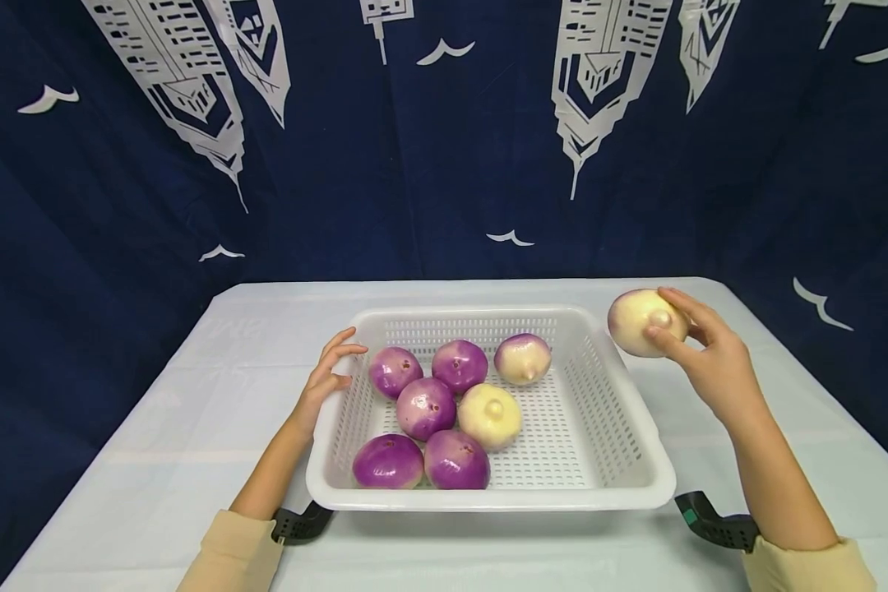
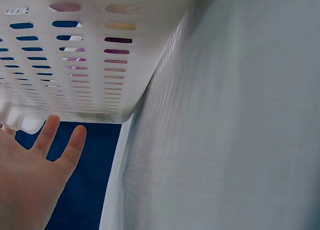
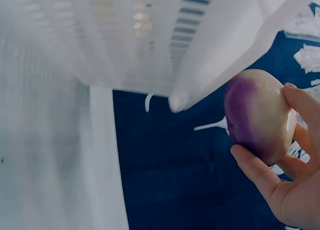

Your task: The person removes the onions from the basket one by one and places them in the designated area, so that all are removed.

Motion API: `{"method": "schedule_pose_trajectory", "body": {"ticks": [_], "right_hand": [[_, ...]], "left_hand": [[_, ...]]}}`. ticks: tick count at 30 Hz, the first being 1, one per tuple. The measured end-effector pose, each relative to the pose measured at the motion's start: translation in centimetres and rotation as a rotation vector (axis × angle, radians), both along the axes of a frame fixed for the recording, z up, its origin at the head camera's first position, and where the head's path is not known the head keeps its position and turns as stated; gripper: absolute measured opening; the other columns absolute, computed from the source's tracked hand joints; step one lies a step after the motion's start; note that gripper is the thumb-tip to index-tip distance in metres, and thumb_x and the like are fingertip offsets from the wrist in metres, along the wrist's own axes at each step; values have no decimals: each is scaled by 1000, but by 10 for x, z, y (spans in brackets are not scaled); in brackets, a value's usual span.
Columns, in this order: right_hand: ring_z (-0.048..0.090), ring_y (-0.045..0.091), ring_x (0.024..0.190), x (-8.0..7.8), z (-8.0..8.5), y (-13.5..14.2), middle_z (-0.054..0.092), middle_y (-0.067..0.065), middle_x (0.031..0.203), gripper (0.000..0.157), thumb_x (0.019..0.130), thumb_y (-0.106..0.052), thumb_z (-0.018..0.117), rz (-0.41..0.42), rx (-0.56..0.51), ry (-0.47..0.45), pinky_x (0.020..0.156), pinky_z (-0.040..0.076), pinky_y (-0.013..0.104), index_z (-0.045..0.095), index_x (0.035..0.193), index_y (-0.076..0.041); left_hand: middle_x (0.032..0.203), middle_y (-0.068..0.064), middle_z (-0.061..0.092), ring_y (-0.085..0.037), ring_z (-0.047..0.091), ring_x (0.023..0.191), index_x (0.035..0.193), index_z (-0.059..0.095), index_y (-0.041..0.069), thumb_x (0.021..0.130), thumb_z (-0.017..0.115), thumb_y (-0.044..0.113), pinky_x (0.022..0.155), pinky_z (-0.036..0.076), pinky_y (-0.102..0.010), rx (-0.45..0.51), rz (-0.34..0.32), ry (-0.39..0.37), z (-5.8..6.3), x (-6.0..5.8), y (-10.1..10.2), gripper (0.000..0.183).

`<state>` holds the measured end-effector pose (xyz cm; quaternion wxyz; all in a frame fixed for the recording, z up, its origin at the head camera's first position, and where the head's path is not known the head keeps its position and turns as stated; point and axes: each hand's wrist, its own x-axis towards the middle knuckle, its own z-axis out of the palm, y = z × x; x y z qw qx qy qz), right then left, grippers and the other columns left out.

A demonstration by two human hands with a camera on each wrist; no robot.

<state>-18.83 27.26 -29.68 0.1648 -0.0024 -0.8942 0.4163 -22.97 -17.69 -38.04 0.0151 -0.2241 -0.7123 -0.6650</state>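
In my right hand (image 1: 718, 362) I hold a purple-and-cream turnip (image 1: 636, 321) between thumb and fingers. It is in the air just beyond the right rim of a white perforated plastic basket (image 1: 622, 497). The right wrist view shows its purple side (image 3: 240, 110) facing the basket wall. My left hand (image 1: 326, 378) is at the basket's left rim with its fingers spread and mostly straight; in the left wrist view, its fingertips (image 2: 75, 140) are beside the basket's outer wall. Several more turnips (image 1: 425, 407) lie inside the basket, mainly in its left half.
The basket stands on a table covered with white cloth (image 1: 281, 329). Behind it hangs a dark blue curtain (image 1: 414, 181) with white building and bird prints. Black camera mounts (image 1: 718, 522) are worn on both wrists.
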Motion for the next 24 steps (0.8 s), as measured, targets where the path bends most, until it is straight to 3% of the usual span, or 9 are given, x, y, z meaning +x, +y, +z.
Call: {"method": "schedule_pose_trajectory", "body": {"ticks": [2,4,6,8,12,15,18,22,24], "right_hand": [[34,48,124,-3,-2,3,24,9,150,59,86,-38,56,-20,-6,-9,87,42,55,32,140,-30],[37,46,122,-5,-5,6,26,8,150,59,86,-39,56,-39,-13,-7,83,48,34,33,140,-29],[40,41,121,-8,-9,8,27,8,149,58,86,-38,56,-47,-34,-7,74,45,14,34,139,-30],[47,27,116,-11,-13,10,28,8,148,58,85,-38,57,-50,-64,-4,66,39,2,35,139,-30],[45,-5,95,-17,-23,13,28,13,147,59,85,-39,57,-58,-109,-11,65,41,1,35,139,-28],[39,-13,87,-21,-29,17,27,17,147,62,85,-41,56,-74,-117,-31,64,41,1,33,140,-26],[41,-10,87,-24,-34,21,25,20,147,65,85,-42,55,-73,-123,-67,64,41,2,30,142,-22],[49,10,100,-28,-41,24,23,22,147,70,86,-45,53,-50,-111,-128,63,41,3,26,143,-17],[49,12,100,-29,-43,25,22,23,147,71,86,-47,51,-38,-95,-152,62,41,4,24,143,-15]], "left_hand": [[150,-7,6,-35,14,132,119,43,0,74,33,4,86,41,-38,2,1,-2,0,0,0,46],[150,-6,6,-36,14,132,118,44,2,74,33,4,86,41,-38,4,-1,-6,1,0,0,46],[150,-6,6,-35,14,132,118,44,3,73,33,4,87,40,-38,4,0,-9,1,0,0,46],[150,-6,6,-36,13,133,118,44,2,73,33,4,87,40,-38,2,3,-8,1,1,0,46],[150,-6,6,-35,13,133,119,44,2,73,33,3,87,40,-38,8,4,-15,1,2,1,46],[150,-6,6,-35,15,132,118,45,4,73,33,3,87,41,-38,20,-1,-22,1,2,1,46],[150,-6,7,-34,15,131,117,47,6,73,34,4,87,41,-38,17,3,-22,1,2,1,46],[150,-6,7,-34,15,131,120,43,-1,73,34,4,86,40,-38,1,10,-18,1,2,0,47],[151,-5,8,-34,15,132,120,41,-4,73,34,5,86,40,-38,-4,12,-18,1,3,0,48]]}}
